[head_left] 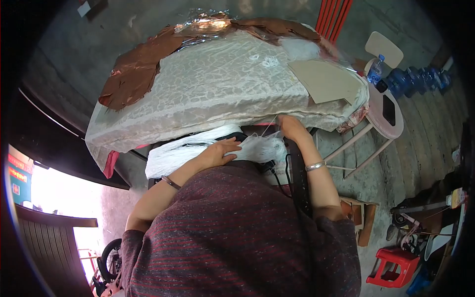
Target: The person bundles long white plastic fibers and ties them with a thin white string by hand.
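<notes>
A long bundle of white thread (185,148) lies across my lap, its right end loose and tangled. My left hand (220,152) rests on the bundle with its fingers stretched out flat. By the front edge of the covered table, my right hand (293,127) is closed, with its fingertips partly in shadow. A thin strand runs up from the loose threads to those fingertips, which seem to pinch it.
The table's pale patterned cloth (208,79) bears brown sheets (133,74), a beige board (324,81) and small white thread loops (269,62). A chair (386,109) at right holds a phone (389,110) and water bottle (375,70). A red stool (393,267) stands lower right.
</notes>
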Demonstrator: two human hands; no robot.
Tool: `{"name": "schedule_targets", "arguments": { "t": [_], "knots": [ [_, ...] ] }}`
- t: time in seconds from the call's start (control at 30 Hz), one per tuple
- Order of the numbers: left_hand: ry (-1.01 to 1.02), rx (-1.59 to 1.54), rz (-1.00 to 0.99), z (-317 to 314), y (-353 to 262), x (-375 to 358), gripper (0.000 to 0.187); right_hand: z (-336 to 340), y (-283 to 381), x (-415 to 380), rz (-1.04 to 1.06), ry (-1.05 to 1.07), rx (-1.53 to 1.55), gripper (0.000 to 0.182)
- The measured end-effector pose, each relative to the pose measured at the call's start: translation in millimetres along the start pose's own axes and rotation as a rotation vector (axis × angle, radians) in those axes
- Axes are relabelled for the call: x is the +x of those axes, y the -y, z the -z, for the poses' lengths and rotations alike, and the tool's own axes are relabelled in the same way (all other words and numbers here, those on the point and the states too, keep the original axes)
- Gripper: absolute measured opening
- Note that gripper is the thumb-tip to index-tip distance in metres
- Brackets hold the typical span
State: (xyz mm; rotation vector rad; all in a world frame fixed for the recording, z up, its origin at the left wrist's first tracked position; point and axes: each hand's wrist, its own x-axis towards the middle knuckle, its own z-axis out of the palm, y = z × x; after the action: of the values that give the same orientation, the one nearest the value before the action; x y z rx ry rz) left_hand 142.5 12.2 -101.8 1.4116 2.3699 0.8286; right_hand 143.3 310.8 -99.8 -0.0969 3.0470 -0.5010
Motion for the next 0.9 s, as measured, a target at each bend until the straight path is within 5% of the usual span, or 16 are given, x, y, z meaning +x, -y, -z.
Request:
{"name": "schedule_targets", "arguments": {
  "t": [0.17, 0.27, 0.33, 0.37, 0.43, 0.53, 0.73, 0.9],
  "knots": [
    [0.022, -0.002, 0.016, 0.6, -0.6, 2.0, 0.032, -7.2, -10.4, -16.9, -0.187, -0.201, 0.024, 0.029],
    [0.032, -0.003, 0.017, 0.4, 0.6, 3.1, 0.032, -15.3, -21.5, -23.9, -0.092, -0.405, 0.382, 0.027],
    [0.041, -0.014, 0.017, -0.1, 2.0, 3.7, 0.032, -9.4, -22.6, -30.2, -0.237, -0.124, 1.690, 0.025],
    [0.042, -0.014, 0.017, -0.3, 2.1, 3.7, 0.033, -2.8, -21.7, -33.5, -0.238, -0.126, 1.693, 0.025],
    [0.046, -0.010, 0.016, -0.5, 2.4, 3.7, 0.033, 11.0, -20.9, -37.5, -0.264, -0.123, 2.161, 0.020],
    [0.006, 0.008, -0.007, -0.7, 1.7, 3.9, 0.032, 11.8, -65.4, -38.1, -0.203, -0.147, 2.091, 0.014],
    [-0.003, -0.043, 0.052, 0.7, -3.2, 4.5, 0.032, 67.4, -197.4, -80.0, -0.356, -0.718, 1.952, 0.021],
    [0.007, -0.015, 0.087, 1.4, -5.5, 5.9, 0.030, 118.0, -364.4, -173.0, -0.221, -1.120, 1.777, 0.033]
  ]
}}
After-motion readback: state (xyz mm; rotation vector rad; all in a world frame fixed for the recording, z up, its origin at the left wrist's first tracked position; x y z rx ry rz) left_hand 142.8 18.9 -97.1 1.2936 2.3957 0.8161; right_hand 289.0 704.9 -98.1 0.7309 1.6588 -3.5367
